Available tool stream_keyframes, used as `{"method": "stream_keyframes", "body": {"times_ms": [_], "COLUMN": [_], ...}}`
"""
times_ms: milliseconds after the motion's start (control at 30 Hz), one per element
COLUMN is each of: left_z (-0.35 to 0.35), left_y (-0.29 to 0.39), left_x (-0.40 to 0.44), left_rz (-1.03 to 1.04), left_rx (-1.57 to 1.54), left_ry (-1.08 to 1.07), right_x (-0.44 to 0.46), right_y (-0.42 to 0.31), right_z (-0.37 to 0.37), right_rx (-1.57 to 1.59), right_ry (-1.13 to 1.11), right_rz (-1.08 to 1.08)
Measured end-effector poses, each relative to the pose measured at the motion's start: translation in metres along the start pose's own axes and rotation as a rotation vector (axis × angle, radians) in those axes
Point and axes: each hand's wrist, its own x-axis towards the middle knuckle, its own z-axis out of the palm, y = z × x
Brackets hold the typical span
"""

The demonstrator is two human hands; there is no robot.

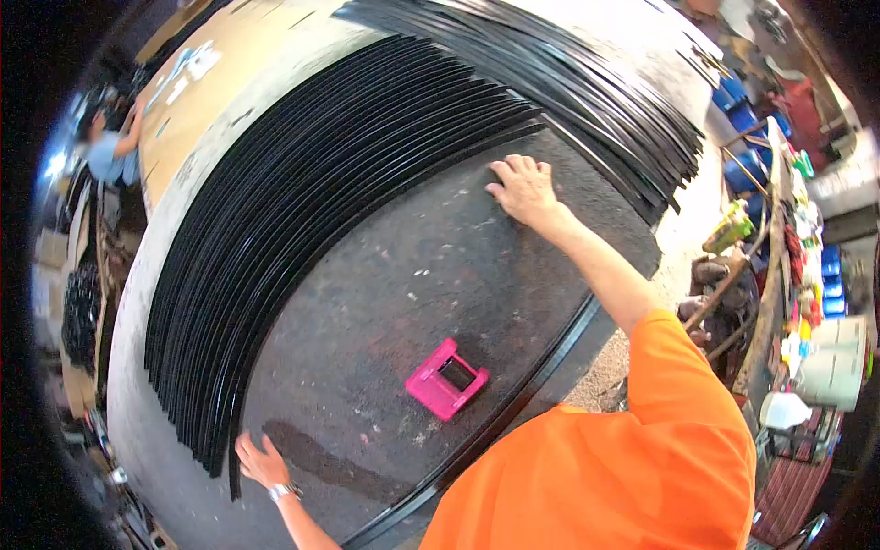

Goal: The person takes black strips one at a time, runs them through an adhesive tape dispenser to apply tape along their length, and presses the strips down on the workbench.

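Many long black strips (302, 174) lie side by side in a curved row on a dark worktop (367, 302). Near the lower end of the innermost strip is my left hand (261, 461), with thumb and fingers apart and a watch (285, 491) on its wrist; whether its fingertips touch the strip is unclear. My right hand (527, 191) is over the worktop near the row's upper end, fingers spread and slightly bent, holding nothing. Between my hands and my body sits a pink tool (446, 379) with a dark middle.
A looser pile of black strips (587, 92) lies beyond my right hand. One long dark bar (550, 362) runs along the near edge. A person (112, 151) is at a tan board (206, 92) at upper left. Blue containers, a bucket (832, 362) and wooden poles stand at right.
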Motion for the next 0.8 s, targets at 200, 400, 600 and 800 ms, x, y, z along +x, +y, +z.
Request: {"method": "stream_keyframes", "body": {"times_ms": [200,400,600,800], "left_z": [0.029,0.025,-0.003,0.000], "left_y": [0.020,0.022,0.019,0.033], "left_x": [-0.092,-0.112,-0.064,-0.050], "left_rz": [0.034,0.052,-0.167,-0.102], "left_rx": [-0.241,-0.337,-0.264,-0.276], "left_ry": [0.008,0.035,0.037,0.008], "right_x": [0.011,0.040,0.068,0.080], "right_y": [0.016,0.047,0.069,0.060], "right_z": [0.002,-0.017,-0.009,-0.004], "right_rx": [-0.020,-0.190,-0.183,-0.244], "right_ry": [-0.075,-0.142,-0.041,-0.141], "right_rz": [0.111,0.247,0.007,-0.035]}}
